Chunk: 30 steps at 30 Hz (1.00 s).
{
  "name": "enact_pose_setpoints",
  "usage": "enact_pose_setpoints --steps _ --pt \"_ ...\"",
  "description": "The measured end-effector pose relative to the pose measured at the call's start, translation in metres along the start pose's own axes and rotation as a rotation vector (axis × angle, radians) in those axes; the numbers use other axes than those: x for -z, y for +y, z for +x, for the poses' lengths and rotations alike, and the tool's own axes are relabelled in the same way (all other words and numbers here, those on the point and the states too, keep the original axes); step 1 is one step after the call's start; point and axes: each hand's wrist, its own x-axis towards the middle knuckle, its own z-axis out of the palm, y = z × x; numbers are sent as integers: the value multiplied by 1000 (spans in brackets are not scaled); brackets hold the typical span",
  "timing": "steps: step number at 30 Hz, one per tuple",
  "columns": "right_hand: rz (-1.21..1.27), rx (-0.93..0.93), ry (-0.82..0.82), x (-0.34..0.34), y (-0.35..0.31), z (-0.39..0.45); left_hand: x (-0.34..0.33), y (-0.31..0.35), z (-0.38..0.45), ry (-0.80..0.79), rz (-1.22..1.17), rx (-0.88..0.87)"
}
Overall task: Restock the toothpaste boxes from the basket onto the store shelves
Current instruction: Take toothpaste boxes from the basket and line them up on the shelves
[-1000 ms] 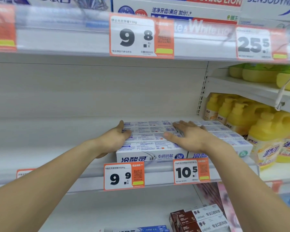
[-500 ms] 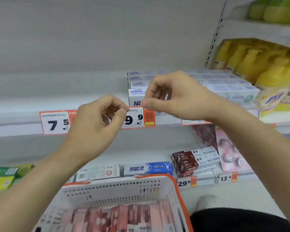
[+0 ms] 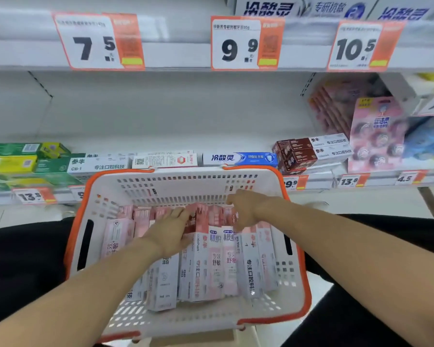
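A white basket with an orange rim [image 3: 98,196] sits on my lap and holds several pink and white toothpaste boxes [image 3: 206,269] standing side by side. My left hand [image 3: 169,230] reaches into it, fingers stretched flat over the box tops at the left middle. My right hand [image 3: 246,209] is over the far ends of the boxes on the right, fingers curling down among them; whether it grips one is unclear. Blue and white toothpaste boxes [image 3: 268,7] stand on the upper shelf [image 3: 176,53].
The lower shelf [image 3: 161,131] behind the basket carries green boxes [image 3: 18,161], white and blue boxes [image 3: 238,158] and brown boxes [image 3: 298,151], with open room above them. Pink packs [image 3: 376,136] stand at the right. Price tags line both shelf edges.
My view has dropped from the upper shelf to the basket. Both hands left the stacked boxes there, came down and now reach into the basket.
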Motion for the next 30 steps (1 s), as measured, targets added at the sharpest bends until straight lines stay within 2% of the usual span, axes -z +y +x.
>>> enact_pose_setpoints --steps 3,5,8,11,17,20,25,30 --pt "18 -62 35 -3 16 8 0 3 8 38 10 8" --pt "-4 -74 4 -10 25 11 1 7 15 51 13 39" --pt "-84 -74 -62 -24 28 14 6 5 26 -21 -27 50" --pt "-139 -58 21 -27 22 16 14 5 32 -41 -55 58" --pt "-12 -16 191 -18 4 16 39 8 29 -47 -46 79" --pt "140 -21 248 -10 -4 12 46 2 28 -40 -205 68" --pt "281 -72 218 -11 -7 -2 49 10 14 -74 -621 97" --pt "485 -72 211 4 5 -22 50 32 -2 -120 -857 107"
